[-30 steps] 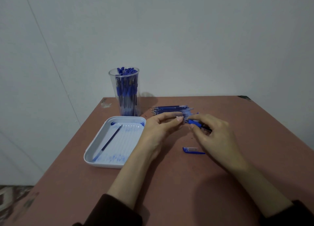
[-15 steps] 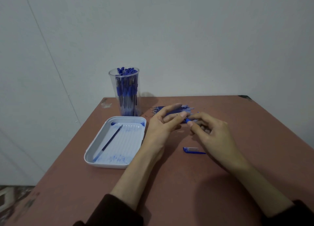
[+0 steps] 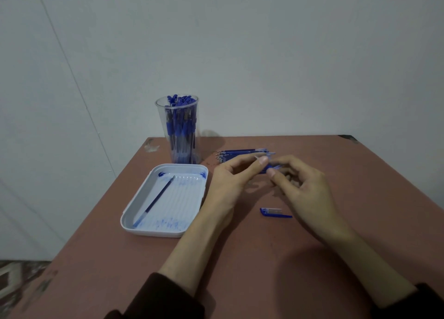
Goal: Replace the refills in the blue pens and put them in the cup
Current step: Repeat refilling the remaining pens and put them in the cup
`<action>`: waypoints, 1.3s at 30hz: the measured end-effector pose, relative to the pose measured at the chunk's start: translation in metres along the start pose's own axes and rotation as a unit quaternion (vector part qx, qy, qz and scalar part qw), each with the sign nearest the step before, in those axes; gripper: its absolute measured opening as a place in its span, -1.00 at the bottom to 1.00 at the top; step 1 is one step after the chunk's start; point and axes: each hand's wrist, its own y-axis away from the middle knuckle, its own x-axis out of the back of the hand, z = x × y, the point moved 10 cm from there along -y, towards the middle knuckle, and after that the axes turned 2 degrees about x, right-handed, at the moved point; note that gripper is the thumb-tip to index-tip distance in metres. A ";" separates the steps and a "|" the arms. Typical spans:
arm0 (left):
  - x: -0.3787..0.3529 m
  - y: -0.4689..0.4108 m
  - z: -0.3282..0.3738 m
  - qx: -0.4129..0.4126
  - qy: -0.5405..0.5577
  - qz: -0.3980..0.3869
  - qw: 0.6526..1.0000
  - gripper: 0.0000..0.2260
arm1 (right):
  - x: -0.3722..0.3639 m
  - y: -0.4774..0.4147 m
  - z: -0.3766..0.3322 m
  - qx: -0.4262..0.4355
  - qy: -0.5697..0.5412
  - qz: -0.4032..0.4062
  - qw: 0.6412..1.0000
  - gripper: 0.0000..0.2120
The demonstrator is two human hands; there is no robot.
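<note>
Reddish-brown table (image 3: 264,258), grey wall behind. Left hand (image 3: 230,181) and right hand (image 3: 305,186): curled fingertips of both pinch one blue pen (image 3: 270,168) between them. Spare refills (image 3: 240,153): heap just beyond the fingertips. Pen cap (image 3: 275,212): on the table, nearer than the right fingers. White tray (image 3: 134,213) with one used refill (image 3: 156,199): left of the left fingers. Clear cup (image 3: 177,131) of pens: beyond the tray.

A reddish-brown table (image 3: 264,258) is seen in front of a plain, pale grey wall (image 3: 264,54). Chipped spots are shown at its far corners. A thin line (image 3: 72,73) is traced slantwise down the wall at the left. Patterned floor (image 3: 14,278) is glimpsed at lower left. The room is dimly lit.
</note>
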 end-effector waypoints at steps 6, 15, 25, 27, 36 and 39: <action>0.007 -0.003 -0.004 0.009 -0.013 0.017 1.000 -0.88 | 0.002 0.000 0.002 -0.019 -0.005 0.000 1.000 -0.91; 0.006 -0.002 -0.005 0.016 -0.003 0.009 1.000 -0.87 | -0.012 0.002 0.023 -0.151 -0.179 -0.071 0.970 -0.90; -0.019 0.009 -0.001 -0.052 -0.451 -0.080 0.887 -0.65 | 0.030 -0.002 0.025 -0.045 0.107 0.103 0.988 -0.93; -0.029 0.014 -0.003 -0.055 -0.465 -0.128 0.874 -0.66 | 0.032 -0.002 0.021 -0.028 0.119 0.116 0.986 -0.91; -0.029 0.011 -0.011 -0.073 -0.485 -0.151 0.858 -0.84 | 0.027 -0.002 0.011 -0.012 0.153 0.097 0.983 -0.89; -0.005 0.002 0.001 -0.066 -0.407 -0.044 0.910 -0.91 | 0.025 -0.001 0.008 -0.012 0.198 0.080 0.977 -0.89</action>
